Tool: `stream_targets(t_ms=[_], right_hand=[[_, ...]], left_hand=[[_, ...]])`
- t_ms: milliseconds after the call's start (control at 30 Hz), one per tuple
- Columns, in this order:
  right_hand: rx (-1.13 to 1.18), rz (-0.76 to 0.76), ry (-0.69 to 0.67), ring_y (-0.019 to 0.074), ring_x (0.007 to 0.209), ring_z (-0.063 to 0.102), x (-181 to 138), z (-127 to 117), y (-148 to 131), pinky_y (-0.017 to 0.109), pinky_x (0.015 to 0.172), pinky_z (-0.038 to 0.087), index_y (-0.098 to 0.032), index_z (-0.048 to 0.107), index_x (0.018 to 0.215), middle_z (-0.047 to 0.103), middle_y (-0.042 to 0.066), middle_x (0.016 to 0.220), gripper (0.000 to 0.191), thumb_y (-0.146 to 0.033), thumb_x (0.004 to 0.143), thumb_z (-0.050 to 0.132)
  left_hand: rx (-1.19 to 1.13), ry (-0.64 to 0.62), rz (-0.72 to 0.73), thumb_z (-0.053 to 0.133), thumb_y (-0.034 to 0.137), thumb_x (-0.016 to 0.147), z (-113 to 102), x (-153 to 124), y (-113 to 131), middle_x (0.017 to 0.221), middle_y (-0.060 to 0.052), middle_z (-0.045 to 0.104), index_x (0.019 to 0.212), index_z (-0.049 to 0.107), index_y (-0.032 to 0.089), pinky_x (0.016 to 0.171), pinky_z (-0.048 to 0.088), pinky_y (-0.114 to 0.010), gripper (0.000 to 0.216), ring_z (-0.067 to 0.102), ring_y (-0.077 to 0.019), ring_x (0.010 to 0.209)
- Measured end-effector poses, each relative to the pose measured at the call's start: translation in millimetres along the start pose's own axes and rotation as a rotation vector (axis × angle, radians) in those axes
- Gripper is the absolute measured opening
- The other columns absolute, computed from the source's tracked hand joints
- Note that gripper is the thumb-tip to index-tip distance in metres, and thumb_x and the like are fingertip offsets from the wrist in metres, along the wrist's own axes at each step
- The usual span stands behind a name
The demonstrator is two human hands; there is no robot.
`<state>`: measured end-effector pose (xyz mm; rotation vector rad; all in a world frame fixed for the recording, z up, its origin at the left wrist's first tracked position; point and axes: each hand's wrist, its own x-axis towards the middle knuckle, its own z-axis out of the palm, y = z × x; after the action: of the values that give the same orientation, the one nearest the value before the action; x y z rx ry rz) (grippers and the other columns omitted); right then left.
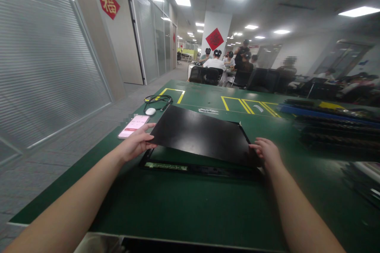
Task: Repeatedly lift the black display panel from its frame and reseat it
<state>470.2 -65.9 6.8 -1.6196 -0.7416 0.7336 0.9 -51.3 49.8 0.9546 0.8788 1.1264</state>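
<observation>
A thin glossy black panel (202, 132) is tilted over a shallow black frame (213, 171) on the green table. Its left side is raised off the frame, while the right side sits lower, close to it. My left hand (137, 142) pinches the left edge of the panel between thumb and fingers. At the opposite edge, my right hand (267, 152) has its fingers closed on the panel's right side. A green circuit board strip (166, 166) shows along the frame's near left part. The panel hides most of the frame's inside.
Left of the panel lie a phone (133, 126), a white mouse (150, 111) and a coiled black cable (160, 101). Stacked dark frames (332, 126) occupy the table's right side. Yellow tape outlines (247, 104) mark the far table. People sit beyond it.
</observation>
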Motion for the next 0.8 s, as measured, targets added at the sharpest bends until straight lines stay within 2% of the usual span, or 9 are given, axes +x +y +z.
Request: stream_targets(t_ms=[167, 300, 400, 567, 800], right_hand=[[-0.035, -0.023, 0.019, 0.0108, 0.043, 0.049, -5, 3, -3, 0.019, 0.037, 0.029, -0.017, 0.062, 0.098, 0.07, 0.006, 0.064, 0.034, -0.027, 0.065, 0.066], [-0.134, -0.071, 0.046, 0.0124, 0.05, 0.053, -8, 4, -3, 0.021, 0.045, 0.036, -0.017, 0.063, 0.098, 0.07, 0.006, 0.067, 0.032, -0.024, 0.066, 0.063], [-0.266, -0.108, 0.053, 0.0159, 0.059, 0.058, -7, 2, -1, 0.025, 0.052, 0.042, -0.019, 0.067, 0.101, 0.071, 0.005, 0.072, 0.035, -0.026, 0.067, 0.064], [-0.468, -0.164, 0.058, 0.0195, 0.064, 0.06, -6, 0, 0, 0.028, 0.056, 0.042, -0.021, 0.07, 0.1, 0.069, 0.003, 0.07, 0.034, -0.028, 0.067, 0.065], [-0.556, -0.193, 0.022, 0.0188, 0.063, 0.06, -8, 0, -1, 0.028, 0.057, 0.042, -0.023, 0.071, 0.099, 0.069, 0.002, 0.071, 0.031, -0.03, 0.07, 0.062]], left_hand=[[0.01, 0.008, 0.011, 0.065, -0.001, 0.067, 2, 0, 0, 0.079, -0.002, 0.073, 0.121, 0.06, 0.021, 0.055, 0.062, -0.024, 0.059, 0.071, -0.0158, 0.061], [0.031, 0.041, -0.004, 0.063, -0.002, 0.067, 5, 1, -1, 0.078, -0.003, 0.073, 0.122, 0.06, 0.02, 0.055, 0.062, -0.025, 0.06, 0.071, -0.016, 0.061], [0.044, 0.053, -0.006, 0.062, -0.002, 0.066, 6, 1, -1, 0.077, -0.002, 0.072, 0.119, 0.061, 0.02, 0.055, 0.061, -0.025, 0.057, 0.07, -0.0158, 0.06], [0.108, 0.081, -0.038, 0.064, 0.001, 0.064, 7, 1, -3, 0.075, -0.001, 0.07, 0.108, 0.061, 0.019, 0.055, 0.06, -0.025, 0.048, 0.069, -0.0159, 0.061], [0.183, 0.16, -0.073, 0.063, 0.002, 0.057, 3, 7, -13, 0.076, -0.001, 0.068, 0.101, 0.061, 0.019, 0.055, 0.06, -0.03, 0.047, 0.068, -0.0193, 0.066]])
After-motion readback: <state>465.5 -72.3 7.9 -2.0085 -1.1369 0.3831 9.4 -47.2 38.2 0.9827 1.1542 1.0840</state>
